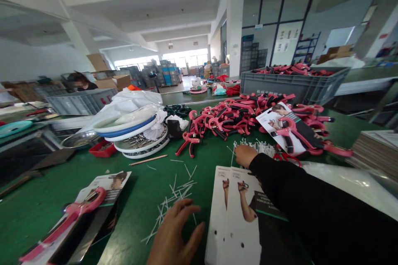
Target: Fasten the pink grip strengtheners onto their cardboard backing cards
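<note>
Layout recorded with the card stack (219,215) as reference. A green surface (139,198) carried everything at hand. Beyond the stack, to its right, stood a grey crate (276,87) with pink-and-black hand exercisers in it. Nearer, but still past the stack, lay a loose heap of exercisers (230,116); one carded exerciser (286,126) rested on the heap's right part. Far left of the stack, a second mounted piece (74,211) lay on its card. Round trays (132,129) were piled up beyond the stack and to its left.

Left hand (175,234): just left of the stack, above scattered white strips (183,186) — grip spread, fingers apart, nothing held. Right hand (245,155): at the stack's far edge, black sleeve passing over the cards, fingers bent beside a bunch of white strips (261,147). One upright strip (232,157) showed at its fingertips — could not tell whether the grip was pinching it. A pencil-like stick (149,160) lay beyond the stack, to its left.
</note>
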Available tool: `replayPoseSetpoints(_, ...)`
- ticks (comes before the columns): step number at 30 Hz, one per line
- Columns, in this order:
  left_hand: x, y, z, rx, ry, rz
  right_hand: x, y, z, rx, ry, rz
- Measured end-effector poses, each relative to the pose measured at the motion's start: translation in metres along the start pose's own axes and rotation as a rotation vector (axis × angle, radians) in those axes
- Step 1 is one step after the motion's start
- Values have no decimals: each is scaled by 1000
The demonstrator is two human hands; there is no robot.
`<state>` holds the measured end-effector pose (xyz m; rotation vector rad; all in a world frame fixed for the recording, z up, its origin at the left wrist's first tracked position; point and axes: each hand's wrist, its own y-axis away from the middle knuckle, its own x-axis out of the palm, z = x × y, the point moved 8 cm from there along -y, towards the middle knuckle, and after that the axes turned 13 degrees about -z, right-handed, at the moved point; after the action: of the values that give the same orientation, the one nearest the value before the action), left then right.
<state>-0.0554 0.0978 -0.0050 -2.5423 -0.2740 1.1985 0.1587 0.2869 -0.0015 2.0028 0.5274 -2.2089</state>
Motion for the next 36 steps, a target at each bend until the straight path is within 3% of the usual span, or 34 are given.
replayPoseSetpoints(2,20,-13,-40,19,42,50,-11,5,-8,58,-49,-27)
replayPoseSetpoints(4,35,-23,-63,39,-28,109,-27,13,-17,108,-118,-65)
replayPoseSetpoints(7,52,-27,-73,19,-137,173,-51,39,-30,166,-268,-118)
replayPoseSetpoints(10,59,-25,-70,-21,-151,189,-62,84,-45,247,-452,-158)
replayPoseSetpoints(14,59,-20,-65,-85,-91,244,-42,157,-63,442,-628,-185)
replayPoseSetpoints(16,59,-20,-67,-89,-26,255,-18,188,-64,660,-935,-178)
replayPoseSetpoints(18,61,-20,-66,-147,131,250,-3,204,-52,724,-1143,-184)
replayPoseSetpoints(22,81,-9,-51,-522,625,322,-2,212,-40,832,-1029,-234)
replayPoseSetpoints(24,86,-3,-46,-624,720,338,-7,212,-42,862,-918,-254)
replayPoseSetpoints(28,87,3,-48,-682,806,373,-17,209,-38,824,-948,-327)
replayPoseSetpoints(31,85,6,-61,-660,948,380,-15,208,-27,820,-1034,-330)
replayPoseSetpoints(33,81,6,-74,-614,1119,372,-19,201,-17,739,-1106,-343)
replayPoseSetpoints(36,77,12,-89,-583,1279,434,-46,191,-13,531,-1048,-548)
